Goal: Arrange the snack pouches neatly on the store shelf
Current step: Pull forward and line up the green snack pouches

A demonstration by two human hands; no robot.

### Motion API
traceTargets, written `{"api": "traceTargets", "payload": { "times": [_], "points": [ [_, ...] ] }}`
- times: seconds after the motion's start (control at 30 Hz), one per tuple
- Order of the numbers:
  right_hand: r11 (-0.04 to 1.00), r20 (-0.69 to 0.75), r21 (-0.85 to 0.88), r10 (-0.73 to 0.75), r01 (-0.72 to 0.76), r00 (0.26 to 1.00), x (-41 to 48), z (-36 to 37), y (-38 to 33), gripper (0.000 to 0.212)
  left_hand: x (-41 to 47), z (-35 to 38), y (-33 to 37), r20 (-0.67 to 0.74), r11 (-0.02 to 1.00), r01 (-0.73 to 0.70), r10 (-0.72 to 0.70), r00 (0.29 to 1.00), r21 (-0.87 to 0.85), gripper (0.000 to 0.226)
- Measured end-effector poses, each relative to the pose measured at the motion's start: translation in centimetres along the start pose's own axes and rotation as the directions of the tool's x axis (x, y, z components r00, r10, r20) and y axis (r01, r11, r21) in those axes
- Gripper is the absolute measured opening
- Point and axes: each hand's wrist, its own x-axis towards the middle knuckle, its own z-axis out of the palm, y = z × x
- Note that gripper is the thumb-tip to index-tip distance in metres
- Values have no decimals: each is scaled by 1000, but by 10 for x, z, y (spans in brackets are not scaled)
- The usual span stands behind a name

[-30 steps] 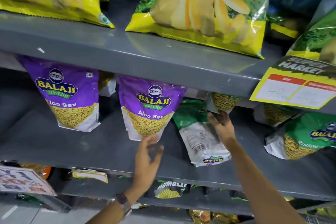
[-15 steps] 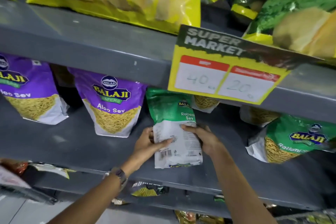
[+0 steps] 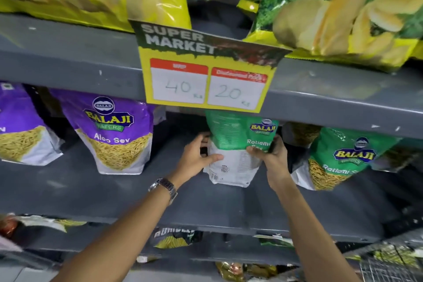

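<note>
While I am reaching up from below with both forearms, my wristwatch [image 3: 163,186] is showing on my left wrist, nearest to me. Just past it, my left hand [image 3: 194,155] is gripping the left edge of the green Ratlami Sev pouch [image 3: 238,142], its thumb lying across the white lower panel and the fingers wrapping behind. My right hand [image 3: 273,160] is gripping the pouch's right edge the same way — thumb on the front, fingers tucked behind — so both grips are pinching the one pouch between them. The pouch is standing upright on the grey middle shelf [image 3: 114,192], its base touching the shelf surface and its top disappearing behind the price tag above.

To the left of it, with a gap between, a purple Aloo Sev pouch [image 3: 114,135] is standing, and another purple pouch [image 3: 20,130] is sitting farther left, cut off by the frame edge. To the right, just beside my right hand, a second green Ratlami pouch [image 3: 338,158] is leaning slightly.

Higher up, a yellow Super Market price tag [image 3: 206,71] is hanging from the front lip of the upper shelf [image 3: 68,59], marked 40 and 20. Above that — farthest from me — large yellow-and-green chip bags [image 3: 343,14] are resting on the upper shelf.
</note>
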Motion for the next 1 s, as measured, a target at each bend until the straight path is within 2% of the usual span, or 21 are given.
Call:
{"api": "traceTargets", "payload": {
  "times": [0.13, 0.2, 0.3, 0.37, 0.43, 0.5, 0.57, 0.73, 0.83, 0.93, 1.0],
  "points": [
    [995, 116, 97, -2, -9, 993, -2, -30, -5, 64, 8, 6, 1, -19, 999, 2, -1, 1000, 39, 58],
    [990, 184, 142, -27, 0, 983, 3, -37, -17, 59, 3, 8, 3, -30, 1000, 6, -6, 1000, 11, 63],
    [993, 171, 118, -44, 24, 984, 8, -35, -30, 45, -26, 23, 4, -228, 996, -61, 43, 973, -68, 76],
    [993, 123, 72, -104, 96, 987, 6, -30, -33, 37, -56, 45, 4, -337, 994, -78, 48, 940, -77, 65],
    [983, 91, 32, -181, 179, 979, 0, -24, -32, 38, -81, 69, 5, -279, 996, -29, 3, 960, -88, 66],
    [972, 40, 15, -233, 233, 972, -7, -19, -30, 40, -94, 89, 10, -182, 998, 13, -24, 983, -65, 85],
    [963, -23, -37, -267, 266, 963, -16, -17, -29, 42, -95, 101, 15, -189, 998, 33, -42, 981, -52, 104],
    [951, -67, -215, -242, 223, 968, -50, -7, -25, 54, -78, 105, 25, -153, 999, 33, -32, 988, 6, 126],
    [932, 10, -268, -251, 245, 968, -66, -3, -22, 46, -61, 104, 24, -148, 998, 29, -20, 989, 60, 123],
    [964, 106, -111, -230, 241, 967, -65, -13, -25, 25, -44, 95, 19, -170, 998, 56, -61, 984, -33, 103],
    [968, 10, -49, -245, 245, 969, -54, -23, -27, 22, -36, 87, 13, -164, 995, 77, -86, 983, -57, 90]
  ]
}}
